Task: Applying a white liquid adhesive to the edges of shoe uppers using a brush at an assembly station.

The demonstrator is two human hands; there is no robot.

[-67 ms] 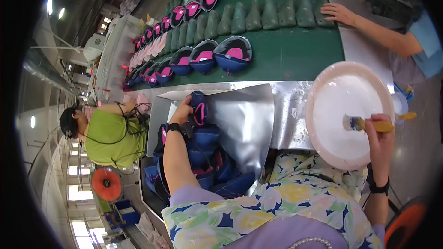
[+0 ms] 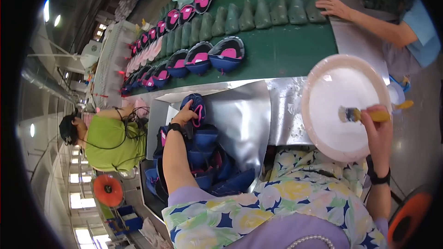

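My left hand [image 2: 184,115] grips a dark blue shoe upper [image 2: 194,106] with pink edging, its fingers closed on it. This upper is held over a bin [image 2: 159,110] where several more blue shoe uppers [image 2: 203,144] lie in a heap. In my right hand [image 2: 377,127] is a paintbrush [image 2: 379,116] with a yellow handle, fingers wrapped round it. The brush's bristles are over a pale pink basin [image 2: 308,106] of white liquid [image 2: 339,94]; whether they touch the liquid I cannot tell.
Blue-and-pink uppers [image 2: 226,54] and dark green shoe lasts [image 2: 263,16] stand in rows on a green belt [image 2: 286,50]. At the far right, a co-worker's hand [image 2: 334,9] touches the end last. Someone in a green shirt [image 2: 110,140] is at left. An orange fan [image 2: 108,190] stands lower left.
The whole view has shifted slightly, with the belt and basin a little further left and up. Both hands keep their hold on the shoe upper and the paintbrush.
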